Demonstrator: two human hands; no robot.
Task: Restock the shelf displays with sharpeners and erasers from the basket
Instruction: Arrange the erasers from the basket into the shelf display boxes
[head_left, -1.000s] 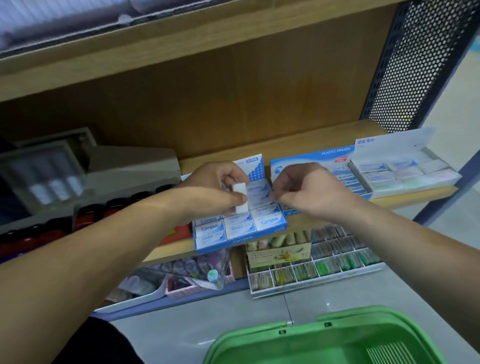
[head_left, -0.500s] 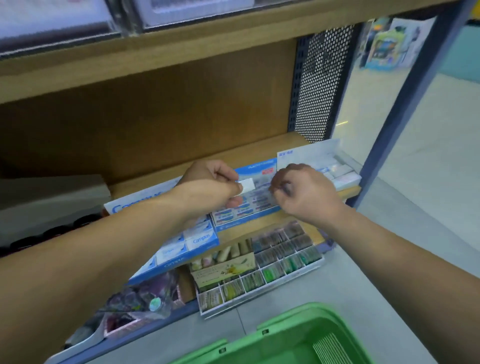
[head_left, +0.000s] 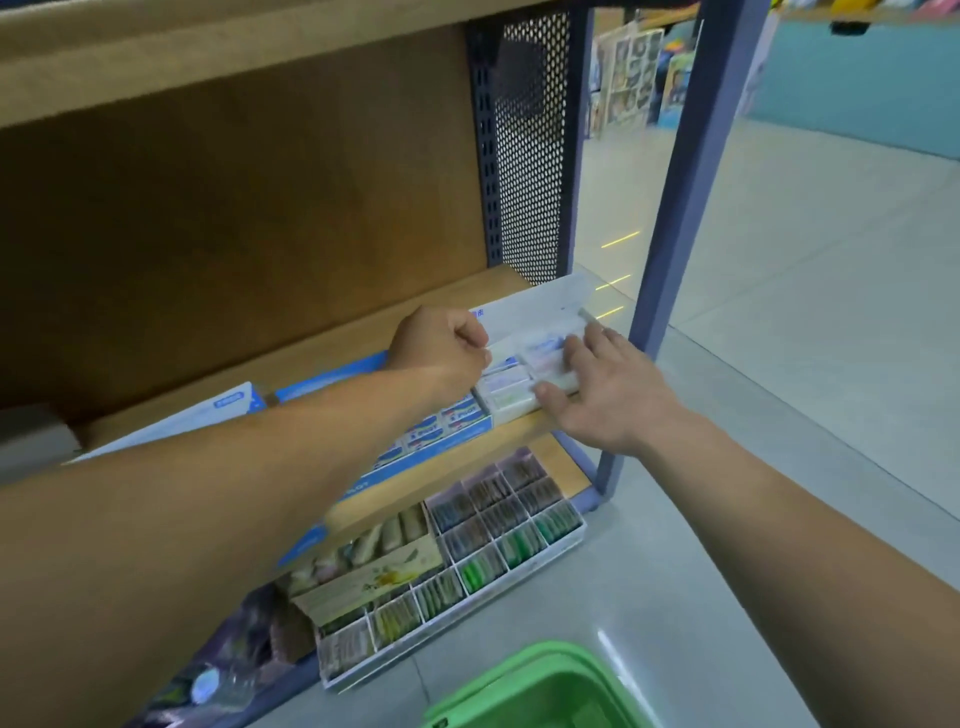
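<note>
Hands (head_left: 610, 395) now at white eraser box (head_left: 524, 374)

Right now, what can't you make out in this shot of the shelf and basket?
Head view only:
- Closed left hand: its fist hides whether it holds an eraser.
- Green plastic basket: cut off by the bottom edge, contents unseen.
- White eraser display box: labels blurred; right hand covers its right end.
- Blue eraser display box: partly behind the left forearm.

1. Even, cool indoor light; the pale floor (head_left: 779, 291) at right of frame shows faint glare streaks.
2. Shelf back panel (head_left: 234, 218) lies in shadow, upper left.
3. Wide-angle lens bends the edges; motion blur softens detail throughout.
</note>
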